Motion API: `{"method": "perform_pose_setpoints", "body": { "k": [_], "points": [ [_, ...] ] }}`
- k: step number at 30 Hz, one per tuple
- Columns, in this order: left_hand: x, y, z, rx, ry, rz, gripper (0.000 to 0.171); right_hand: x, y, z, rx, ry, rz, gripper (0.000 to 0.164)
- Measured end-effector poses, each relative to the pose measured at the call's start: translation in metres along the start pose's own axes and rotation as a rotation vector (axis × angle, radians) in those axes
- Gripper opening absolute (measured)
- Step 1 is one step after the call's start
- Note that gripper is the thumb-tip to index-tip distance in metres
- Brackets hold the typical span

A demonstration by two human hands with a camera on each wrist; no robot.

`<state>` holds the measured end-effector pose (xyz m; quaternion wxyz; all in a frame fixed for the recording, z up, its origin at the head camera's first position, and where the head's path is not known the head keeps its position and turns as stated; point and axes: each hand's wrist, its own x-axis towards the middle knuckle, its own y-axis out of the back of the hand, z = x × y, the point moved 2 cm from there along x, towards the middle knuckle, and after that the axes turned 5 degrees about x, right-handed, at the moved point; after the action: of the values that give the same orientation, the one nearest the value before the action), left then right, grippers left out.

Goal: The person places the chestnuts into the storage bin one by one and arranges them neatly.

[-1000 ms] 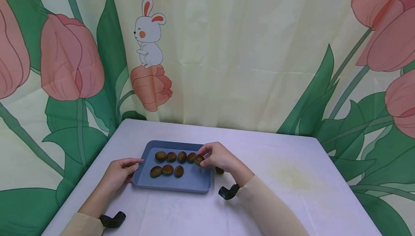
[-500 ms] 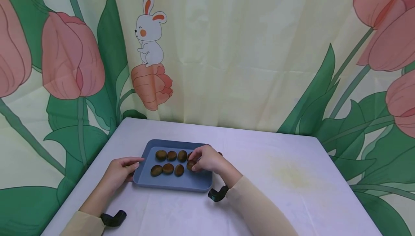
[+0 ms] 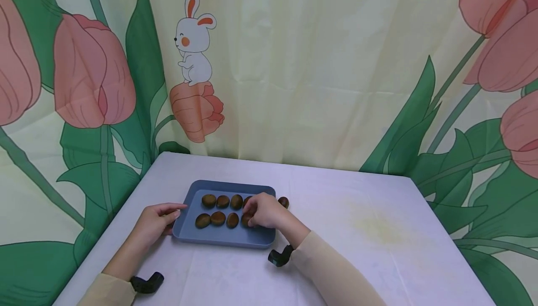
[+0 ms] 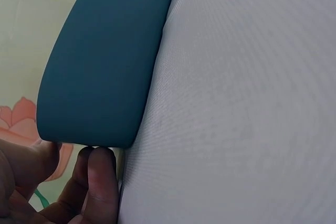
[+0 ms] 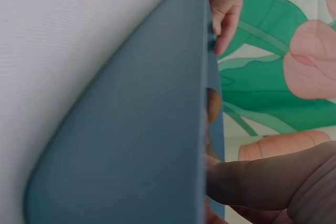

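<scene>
A blue-grey tray (image 3: 210,238) holds brown chestnuts in two rows, among them a chestnut (image 3: 208,201) at the back left and another chestnut (image 3: 202,221) in the front row. My left hand (image 3: 153,222) holds the tray's left edge, its fingertips against the outer wall in the left wrist view. Over the tray's right half, my right hand (image 3: 265,212) pinches a chestnut (image 3: 245,220) at the right end of the front row. That hand partly covers the back row's right end. In the right wrist view, the tray's outer wall (image 5: 131,108) hides most of the chestnuts.
One loose chestnut (image 3: 283,202) lies on the white-covered table (image 3: 357,231), just right of the tray and partly behind my right hand. A curtain (image 3: 302,72) printed with tulips and a rabbit hangs behind the table.
My right hand has moved left and toward the front row with its chestnut, which now sits low at the row's right end. The left hand stays at the tray's edge.
</scene>
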<state>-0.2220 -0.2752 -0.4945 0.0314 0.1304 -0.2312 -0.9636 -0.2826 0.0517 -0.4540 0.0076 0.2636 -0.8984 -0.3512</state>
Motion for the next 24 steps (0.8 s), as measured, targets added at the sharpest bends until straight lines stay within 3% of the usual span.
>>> {"method": "perform_pose_setpoints", "body": {
  "k": [4, 11, 24],
  "points": [
    [0.000, -0.001, 0.001, -0.003, -0.003, 0.002, 0.033, -0.001, -0.002, 0.001, -0.038, 0.015, 0.016, 0.024],
    [0.001, -0.001, 0.001, -0.006, 0.001, 0.002, 0.033, -0.002, -0.001, 0.002, -0.008, 0.029, 0.017, 0.025],
    [-0.001, 0.000, 0.003, 0.004, -0.009, 0.001, 0.032, -0.009, 0.022, 0.005, 0.246, -0.024, -0.013, 0.034]
  ]
}}
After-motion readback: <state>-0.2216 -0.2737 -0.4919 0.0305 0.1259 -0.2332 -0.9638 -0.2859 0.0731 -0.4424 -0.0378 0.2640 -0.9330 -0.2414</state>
